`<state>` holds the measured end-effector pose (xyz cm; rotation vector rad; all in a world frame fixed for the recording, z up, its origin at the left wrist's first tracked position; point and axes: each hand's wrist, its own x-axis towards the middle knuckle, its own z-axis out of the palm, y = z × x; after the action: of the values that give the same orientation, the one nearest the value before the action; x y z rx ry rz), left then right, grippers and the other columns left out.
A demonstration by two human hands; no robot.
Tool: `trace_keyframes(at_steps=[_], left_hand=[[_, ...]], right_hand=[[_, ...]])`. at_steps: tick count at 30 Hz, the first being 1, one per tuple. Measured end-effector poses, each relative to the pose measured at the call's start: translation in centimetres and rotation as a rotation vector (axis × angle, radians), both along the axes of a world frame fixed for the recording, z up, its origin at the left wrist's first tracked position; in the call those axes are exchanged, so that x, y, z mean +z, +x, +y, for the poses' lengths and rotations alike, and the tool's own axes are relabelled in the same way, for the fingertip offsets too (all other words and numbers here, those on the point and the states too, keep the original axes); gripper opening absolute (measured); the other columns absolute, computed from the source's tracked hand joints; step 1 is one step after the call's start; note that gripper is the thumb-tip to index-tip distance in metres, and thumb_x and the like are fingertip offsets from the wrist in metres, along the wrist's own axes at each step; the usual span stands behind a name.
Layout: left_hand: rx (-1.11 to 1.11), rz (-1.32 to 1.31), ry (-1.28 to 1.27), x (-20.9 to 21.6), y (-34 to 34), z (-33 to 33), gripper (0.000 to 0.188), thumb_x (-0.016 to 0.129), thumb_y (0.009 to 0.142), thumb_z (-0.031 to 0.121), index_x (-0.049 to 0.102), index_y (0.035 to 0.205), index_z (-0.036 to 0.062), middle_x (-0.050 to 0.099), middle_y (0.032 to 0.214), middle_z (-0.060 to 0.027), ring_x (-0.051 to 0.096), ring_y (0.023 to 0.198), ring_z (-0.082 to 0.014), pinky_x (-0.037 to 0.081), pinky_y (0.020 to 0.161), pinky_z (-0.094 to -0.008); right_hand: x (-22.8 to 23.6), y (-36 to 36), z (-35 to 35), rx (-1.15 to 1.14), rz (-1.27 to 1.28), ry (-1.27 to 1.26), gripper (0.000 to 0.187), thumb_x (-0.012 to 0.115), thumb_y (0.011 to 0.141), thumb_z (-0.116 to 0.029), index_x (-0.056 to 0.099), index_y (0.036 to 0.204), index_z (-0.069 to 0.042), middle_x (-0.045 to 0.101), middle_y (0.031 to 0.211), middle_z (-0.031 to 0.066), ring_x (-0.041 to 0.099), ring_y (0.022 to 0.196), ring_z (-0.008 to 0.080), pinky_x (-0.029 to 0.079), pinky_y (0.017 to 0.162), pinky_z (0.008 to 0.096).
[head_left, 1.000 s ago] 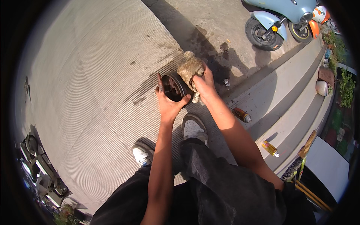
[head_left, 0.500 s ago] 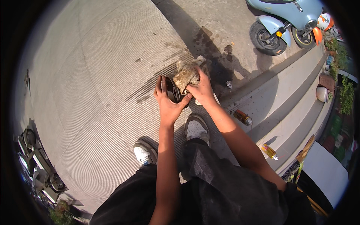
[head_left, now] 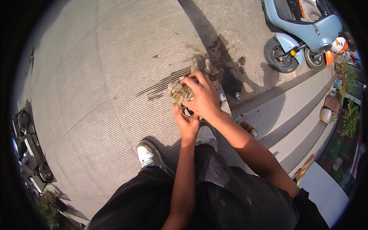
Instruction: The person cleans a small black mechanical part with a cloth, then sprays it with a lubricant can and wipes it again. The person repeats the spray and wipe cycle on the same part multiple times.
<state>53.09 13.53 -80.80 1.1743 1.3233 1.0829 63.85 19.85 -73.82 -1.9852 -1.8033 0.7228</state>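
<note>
My right hand [head_left: 205,97] is closed on a crumpled, dirty tan rag [head_left: 179,91], its fingers arched over the top. Just below it, my left hand [head_left: 188,122] grips a dark round part [head_left: 188,111] between thumb and fingers. Most of that part is hidden under the rag and my hands, so its kind does not show. The rag presses against it from above. Beyond my right hand lies another greyish-brown, rag-like bundle [head_left: 205,64] on the ribbed concrete, near its edge.
A spray can [head_left: 249,129] lies to the right of my forearm, by the concrete steps [head_left: 283,115]. A small shiny object [head_left: 237,96] sits near the ledge. A light-blue scooter [head_left: 303,34] stands at the far right. My white shoes [head_left: 147,155] are below my hands.
My left hand has drawn nearer and turned, so the dark part is now mostly covered. My right hand has brought the rag over it. The view has shifted.
</note>
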Motion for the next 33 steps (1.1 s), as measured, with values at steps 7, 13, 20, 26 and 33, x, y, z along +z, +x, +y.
trace_keyframes(at_steps=[7,13,20,26,33], left_hand=[[0.038,-0.079,-0.142,-0.4,-2.1,1.3,0.052,0.085,0.093,0.01,0.058,0.129,-0.0153,0.063,0.127,-0.0167,0.057,0.118,-0.0219,0.044,0.107,-0.0348],[-0.005,0.0,-0.056,0.0,-2.2,0.8,0.038,0.088,0.088,0.014,0.064,0.111,-0.0049,0.06,0.106,-0.01,0.056,0.101,-0.0217,0.045,0.096,-0.0334],[-0.107,0.158,0.023,0.5,-0.6,0.2,0.041,0.09,0.082,0.015,0.055,0.093,-0.0044,0.052,0.095,-0.0119,0.045,0.092,-0.029,0.041,0.084,-0.0357],[-0.186,0.116,-0.053,0.6,-1.9,-0.4,0.038,0.09,0.083,0.01,0.056,0.093,-0.0044,0.047,0.095,-0.0095,0.046,0.091,-0.0227,0.043,0.083,-0.0328],[-0.182,0.059,-0.075,0.1,-4.3,-0.8,0.044,0.095,0.07,0.007,0.053,0.079,-0.0014,0.067,0.098,-0.0153,0.055,0.092,-0.0308,0.048,0.083,-0.0382]], right_hand=[[-1.8,-2.3,5.8,0.001,-0.009,-0.222,0.065,0.089,0.073,-0.026,0.068,0.133,-0.013,0.064,0.123,0.0205,0.065,0.116,0.0411,0.054,0.097,0.0502],[-2.1,-1.2,10.0,-0.034,-0.008,-0.726,0.069,0.074,0.088,-0.033,0.058,0.154,-0.021,0.059,0.154,0.0154,0.062,0.135,0.0361,0.054,0.109,0.0472],[-11.3,4.3,10.4,-0.042,-0.036,-0.762,0.066,0.067,0.099,-0.038,0.048,0.161,-0.026,0.056,0.159,0.0105,0.058,0.141,0.0332,0.051,0.113,0.0493],[-8.7,3.5,10.1,-0.133,-0.118,-0.68,0.064,0.073,0.094,-0.022,0.056,0.155,-0.025,0.066,0.146,0.0093,0.064,0.133,0.0319,0.056,0.108,0.0476],[-1.4,7.6,7.0,-0.464,0.357,-0.087,0.048,0.073,0.085,-0.013,0.067,0.133,-0.013,0.068,0.137,0.018,0.065,0.122,0.0423,0.055,0.096,0.0478]])
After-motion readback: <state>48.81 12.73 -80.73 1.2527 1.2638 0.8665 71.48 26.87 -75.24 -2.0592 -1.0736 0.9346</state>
